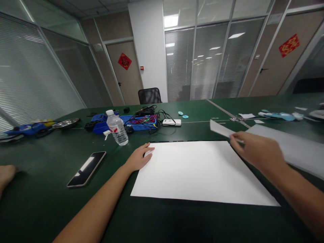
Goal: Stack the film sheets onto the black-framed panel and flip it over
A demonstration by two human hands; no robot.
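A large white sheet of paper (pixel 199 170) lies flat on the dark green table (pixel 45 202) in front of me. My left hand (pixel 139 157) rests on the sheet's far left corner, fingers together and laid flat. My right hand (pixel 255 150) hovers over the sheet's far right corner and pinches a smaller white slip of paper (pixel 219 129), which sticks out to the left above the table.
A black phone (pixel 86 168) lies left of the sheet. A water bottle (pixel 116 127), blue trays with wires (pixel 138 122) and a white device (pixel 172 122) stand behind. More white sheets (pixel 291 146) lie at the right. Another person's hand (pixel 6 173) shows at the left edge.
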